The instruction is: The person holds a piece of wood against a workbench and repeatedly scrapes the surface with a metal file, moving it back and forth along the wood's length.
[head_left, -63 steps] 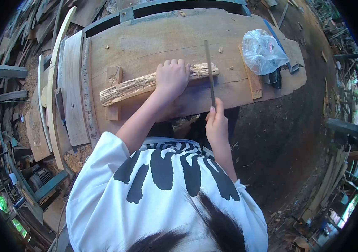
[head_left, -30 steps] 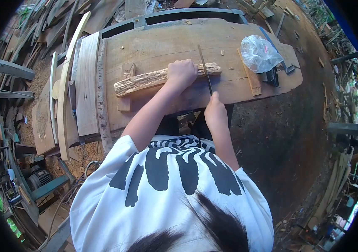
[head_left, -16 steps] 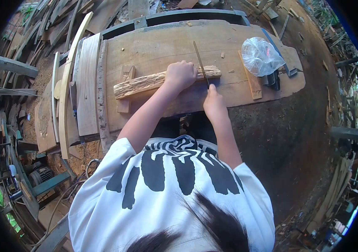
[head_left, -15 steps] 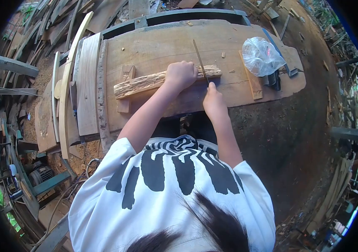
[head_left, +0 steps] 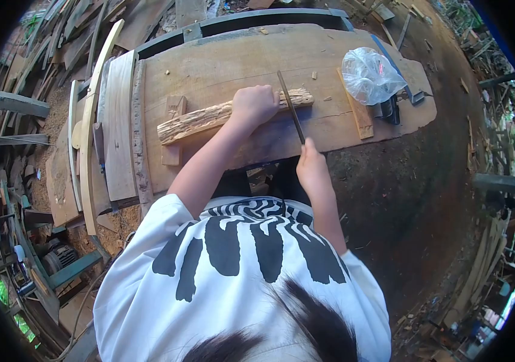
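Observation:
A rough, splintery length of wood (head_left: pixel 194 124) lies slantwise on the workbench, its left part resting over a short wooden block (head_left: pixel 173 155). My left hand (head_left: pixel 254 105) is closed over its top, right of the middle, pressing it down. My right hand (head_left: pixel 314 163) is wrapped round the handle end of a narrow saw (head_left: pixel 295 120), which I see almost edge-on. Its blade crosses the wood just right of my left hand and reaches past the far side. Teeth and handle cannot be made out.
On the right of the workbench (head_left: pixel 221 66) lie a clear plastic bag (head_left: pixel 371 75), a flat board (head_left: pixel 357 111) and a dark object (head_left: pixel 390 111). Planks (head_left: pixel 120 127) and a long curved strip (head_left: pixel 91 114) flank the left. Scrap wood is heaped at the far left. A motor (head_left: pixel 59 256) stands at lower left.
My right hand has drawn the saw back towards my body, so less blade sticks out beyond the wood. My left hand keeps its hold. The whole view has shifted slightly.

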Action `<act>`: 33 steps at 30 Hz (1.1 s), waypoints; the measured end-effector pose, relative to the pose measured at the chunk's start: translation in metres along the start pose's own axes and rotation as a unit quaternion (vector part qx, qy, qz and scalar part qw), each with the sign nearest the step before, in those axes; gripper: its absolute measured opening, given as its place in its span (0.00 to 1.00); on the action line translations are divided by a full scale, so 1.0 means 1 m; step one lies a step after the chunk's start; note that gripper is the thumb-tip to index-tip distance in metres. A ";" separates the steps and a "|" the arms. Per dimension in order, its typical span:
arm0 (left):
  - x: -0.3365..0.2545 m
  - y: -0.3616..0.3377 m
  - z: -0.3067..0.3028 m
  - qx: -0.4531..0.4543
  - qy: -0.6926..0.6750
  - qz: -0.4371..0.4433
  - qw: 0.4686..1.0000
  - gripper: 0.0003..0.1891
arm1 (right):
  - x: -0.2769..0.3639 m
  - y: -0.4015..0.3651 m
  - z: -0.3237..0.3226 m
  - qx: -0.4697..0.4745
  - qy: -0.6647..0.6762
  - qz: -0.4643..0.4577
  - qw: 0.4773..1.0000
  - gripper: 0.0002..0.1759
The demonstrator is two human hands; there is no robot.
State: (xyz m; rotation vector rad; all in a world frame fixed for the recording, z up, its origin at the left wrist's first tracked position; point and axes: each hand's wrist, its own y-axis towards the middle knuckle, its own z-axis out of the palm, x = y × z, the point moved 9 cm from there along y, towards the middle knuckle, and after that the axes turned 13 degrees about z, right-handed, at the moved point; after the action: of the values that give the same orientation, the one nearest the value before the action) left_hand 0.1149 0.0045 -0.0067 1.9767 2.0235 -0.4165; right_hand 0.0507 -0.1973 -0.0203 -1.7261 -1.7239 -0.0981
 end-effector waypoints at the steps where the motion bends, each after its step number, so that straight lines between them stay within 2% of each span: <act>1: 0.001 0.000 0.001 -0.001 0.003 -0.002 1.000 0.23 | 0.005 0.015 0.003 -0.008 0.003 -0.003 1.000 0.11; 3: 0.006 0.003 -0.004 -0.031 0.015 -0.001 0.999 0.22 | 0.017 0.029 0.003 -0.015 0.008 -0.012 1.000 0.11; 8: 0.006 0.005 -0.002 -0.035 0.015 -0.009 0.999 0.22 | 0.030 0.026 0.009 -0.011 -0.052 -0.003 0.999 0.10; 12: 0.011 0.007 -0.002 -0.012 0.005 -0.036 0.999 0.23 | 0.016 -0.002 -0.005 0.014 -0.053 0.026 0.998 0.10; 18: 0.006 0.007 -0.001 0.006 -0.001 -0.003 1.000 0.23 | -0.014 -0.039 -0.021 0.037 -0.060 0.060 0.996 0.11; 26: 0.005 0.002 0.006 0.009 -0.007 0.034 0.999 0.22 | 0.031 0.032 0.006 -0.030 -0.030 -0.030 0.999 0.11; 30: 0.004 0.002 0.002 0.010 -0.014 0.008 1.000 0.22 | 0.032 0.025 0.002 -0.016 -0.054 -0.014 0.998 0.10; 33: 0.006 0.003 0.003 0.016 -0.013 0.005 1.000 0.22 | 0.014 -0.012 -0.015 0.004 -0.055 0.001 0.998 0.10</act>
State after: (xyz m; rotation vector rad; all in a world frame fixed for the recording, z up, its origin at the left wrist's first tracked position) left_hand 0.1178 0.0087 -0.0122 1.9891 2.0015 -0.4743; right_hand 0.0473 -0.1940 0.0030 -1.7551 -1.7999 0.0056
